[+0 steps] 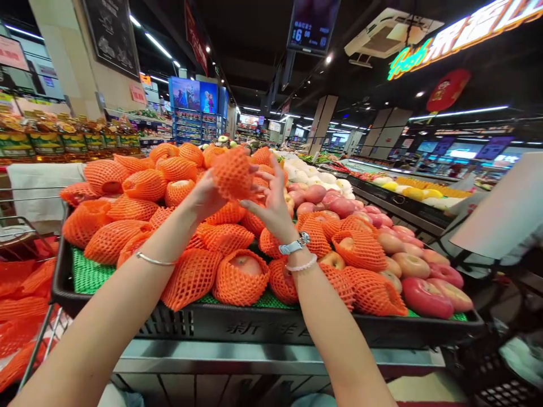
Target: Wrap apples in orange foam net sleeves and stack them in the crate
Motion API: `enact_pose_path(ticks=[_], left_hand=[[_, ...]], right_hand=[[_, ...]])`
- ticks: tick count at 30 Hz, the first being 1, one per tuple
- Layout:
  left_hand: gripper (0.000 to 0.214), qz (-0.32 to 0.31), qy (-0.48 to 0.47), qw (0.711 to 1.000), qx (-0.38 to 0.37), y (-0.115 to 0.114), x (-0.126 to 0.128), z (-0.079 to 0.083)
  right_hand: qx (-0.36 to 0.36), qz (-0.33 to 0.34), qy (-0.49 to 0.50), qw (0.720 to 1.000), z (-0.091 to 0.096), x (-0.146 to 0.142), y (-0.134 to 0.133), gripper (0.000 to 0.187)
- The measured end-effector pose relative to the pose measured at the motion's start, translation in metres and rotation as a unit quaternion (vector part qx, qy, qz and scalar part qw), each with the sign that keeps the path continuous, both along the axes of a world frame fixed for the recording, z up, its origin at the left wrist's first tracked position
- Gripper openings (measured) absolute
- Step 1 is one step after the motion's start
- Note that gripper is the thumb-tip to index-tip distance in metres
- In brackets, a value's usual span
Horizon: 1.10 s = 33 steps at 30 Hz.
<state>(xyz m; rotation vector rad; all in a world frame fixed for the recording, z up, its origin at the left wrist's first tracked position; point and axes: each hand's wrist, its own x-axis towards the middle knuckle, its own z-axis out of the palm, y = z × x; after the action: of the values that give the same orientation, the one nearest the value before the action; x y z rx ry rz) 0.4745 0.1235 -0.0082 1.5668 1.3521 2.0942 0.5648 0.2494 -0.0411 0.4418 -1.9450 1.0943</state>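
Note:
My left hand [207, 193] is closed round an apple in an orange foam net [232, 172], raised above the heap and slightly blurred. Just right of it, my right hand [274, 204] is open, its fingers spread and pointing up; whether a fingertip touches the net I cannot tell. Below both hands lie several apples in orange foam nets [241, 277], some with red skin showing at the net's opening. Bare red apples [428, 297] are piled to the right. All sit in a black crate [169, 325] with a green mesh liner [91, 274].
White-netted fruit [320, 175] lies behind the red apples. At left are a wire cart or rack [31, 339], loose orange nets [21, 305] and oil bottles [74, 138]. A roll of plastic bags [500, 209] stands at right. A price screen [313, 25] hangs overhead.

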Motion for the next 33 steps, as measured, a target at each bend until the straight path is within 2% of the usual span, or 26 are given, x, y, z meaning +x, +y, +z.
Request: enact_pose_path(ticks=[3, 6, 9, 11, 13, 15, 18, 20, 22, 24, 26, 30, 33], left_hand=[[0.06, -0.024, -0.041, 0.998, 0.048, -0.002, 0.001, 0.005], [0.046, -0.006, -0.066, 0.993, 0.101, -0.002, -0.004, 0.01], [0.027, 0.062, -0.057, 0.986, 0.144, -0.002, -0.01, 0.014], [0.022, 0.116, -0.043, 0.98, 0.153, -0.001, -0.013, 0.014], [0.024, 0.151, -0.033, 0.974, 0.167, 0.002, -0.015, 0.012], [0.027, 0.166, -0.023, 0.97, 0.178, 0.005, -0.017, 0.008], [0.028, 0.189, 0.0, 0.969, 0.161, 0.01, -0.017, 0.0], [0.028, 0.191, 0.023, 0.975, 0.115, 0.012, -0.015, -0.003], [0.03, 0.178, 0.045, 0.982, 0.051, 0.012, -0.013, -0.005], [0.033, 0.154, 0.06, 0.986, -0.002, 0.011, -0.01, -0.006], [0.034, 0.139, 0.068, 0.988, -0.023, 0.01, -0.009, -0.006], [0.036, 0.166, 0.089, 0.982, 0.011, 0.008, -0.008, -0.005], [0.036, 0.171, 0.106, 0.979, -0.001, 0.008, -0.008, -0.005]], right_hand=[[0.023, 0.004, -0.016, 1.0, -0.005, -0.006, -0.004, 0.103], [0.101, -0.021, -0.008, 0.995, -0.01, -0.007, -0.013, 0.097], [0.188, -0.029, -0.048, 0.981, -0.011, -0.002, -0.024, 0.087], [0.253, -0.047, -0.075, 0.963, -0.009, 0.003, -0.03, 0.067], [0.287, -0.085, -0.081, 0.951, -0.006, 0.007, -0.033, 0.051], [0.258, -0.137, -0.065, 0.954, -0.003, 0.008, -0.032, 0.038], [0.119, -0.202, -0.011, 0.972, -0.002, 0.005, -0.023, 0.02], [0.005, -0.185, 0.014, 0.983, -0.002, -0.001, -0.015, 0.021], [-0.073, -0.124, 0.004, 0.99, -0.003, -0.006, -0.007, 0.028], [-0.105, -0.073, -0.024, 0.992, -0.003, -0.009, -0.002, 0.027], [-0.122, -0.046, -0.035, 0.991, -0.004, -0.01, -0.001, 0.026], [-0.147, 0.026, -0.042, 0.988, -0.004, -0.01, -0.004, 0.045], [-0.146, 0.031, -0.057, 0.987, -0.003, -0.01, -0.003, 0.051]])
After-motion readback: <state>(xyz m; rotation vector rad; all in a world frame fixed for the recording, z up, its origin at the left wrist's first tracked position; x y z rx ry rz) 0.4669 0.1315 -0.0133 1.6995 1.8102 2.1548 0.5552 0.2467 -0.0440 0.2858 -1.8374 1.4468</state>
